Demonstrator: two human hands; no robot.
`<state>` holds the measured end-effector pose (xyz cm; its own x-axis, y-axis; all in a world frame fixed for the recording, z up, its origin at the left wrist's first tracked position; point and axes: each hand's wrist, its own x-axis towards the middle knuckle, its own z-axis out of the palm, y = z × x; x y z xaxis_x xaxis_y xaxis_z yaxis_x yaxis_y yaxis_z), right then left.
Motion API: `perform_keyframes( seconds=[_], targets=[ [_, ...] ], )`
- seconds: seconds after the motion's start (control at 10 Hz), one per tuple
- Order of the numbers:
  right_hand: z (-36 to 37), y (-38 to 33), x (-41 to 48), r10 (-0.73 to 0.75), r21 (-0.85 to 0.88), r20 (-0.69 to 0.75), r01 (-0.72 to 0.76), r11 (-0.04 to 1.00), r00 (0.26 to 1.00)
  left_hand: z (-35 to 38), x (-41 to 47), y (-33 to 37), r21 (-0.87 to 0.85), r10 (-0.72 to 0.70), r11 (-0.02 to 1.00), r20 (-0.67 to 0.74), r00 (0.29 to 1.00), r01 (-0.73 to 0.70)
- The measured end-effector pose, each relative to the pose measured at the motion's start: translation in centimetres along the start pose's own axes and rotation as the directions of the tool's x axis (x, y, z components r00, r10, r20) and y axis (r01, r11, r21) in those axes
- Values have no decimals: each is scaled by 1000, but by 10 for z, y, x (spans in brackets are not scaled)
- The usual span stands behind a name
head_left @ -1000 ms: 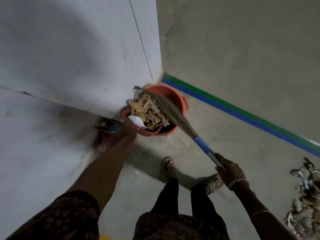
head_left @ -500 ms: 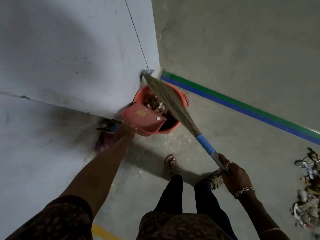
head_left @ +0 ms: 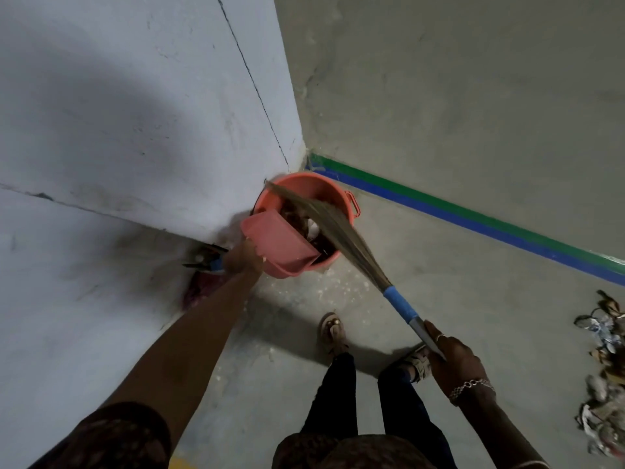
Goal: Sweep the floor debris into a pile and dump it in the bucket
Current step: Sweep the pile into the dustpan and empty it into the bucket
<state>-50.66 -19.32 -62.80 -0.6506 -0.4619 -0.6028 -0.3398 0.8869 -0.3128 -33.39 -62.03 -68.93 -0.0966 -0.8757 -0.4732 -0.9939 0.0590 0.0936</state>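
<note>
Grey concrete floor (head_left: 473, 299), white wall (head_left: 135, 113), green-blue stripe (head_left: 473, 218), orange bucket (head_left: 333, 191)

Orange-red bucket (head_left: 341, 201), pink dustpan (head_left: 279, 243), tan broom (head_left: 338, 231) with blue grip, green-and-blue stripe (head_left: 473, 218) on grey floor (head_left: 473, 316).

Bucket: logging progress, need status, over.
Left hand holds dustpan tipped over bucket. Right hand grips broom, bristles over bucket. Debris pile on floor, right.
</note>
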Motion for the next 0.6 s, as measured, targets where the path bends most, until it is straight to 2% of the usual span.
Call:
perform_keyframes(
  seconds=[0.1,0.2,0.3,0.4,0.5,0.6],
  targets=[
    [-7,10,-10,2,81,-61,3,997,998,-1,-2,6,39,66,997,67,996,-69],
    [-16,19,-23,-43,108,-93,53,993,995,-3,-6,6,55,85,995,10,996,-85],
    [-14,28,-29,-100,86,-60,105,991,993,-10,-14,11,125,133,984,-33,991,-128],
    [1,43,-26,-126,6,67,126,992,990,-16,-24,20,180,149,974,-67,987,-135],
    [12,50,-20,-64,13,136,63,998,989,-6,-17,14,132,133,983,-12,991,-130],
    [8,44,-26,-25,41,105,20,999,994,6,-13,2,181,150,975,-98,984,-130]
  ],
)
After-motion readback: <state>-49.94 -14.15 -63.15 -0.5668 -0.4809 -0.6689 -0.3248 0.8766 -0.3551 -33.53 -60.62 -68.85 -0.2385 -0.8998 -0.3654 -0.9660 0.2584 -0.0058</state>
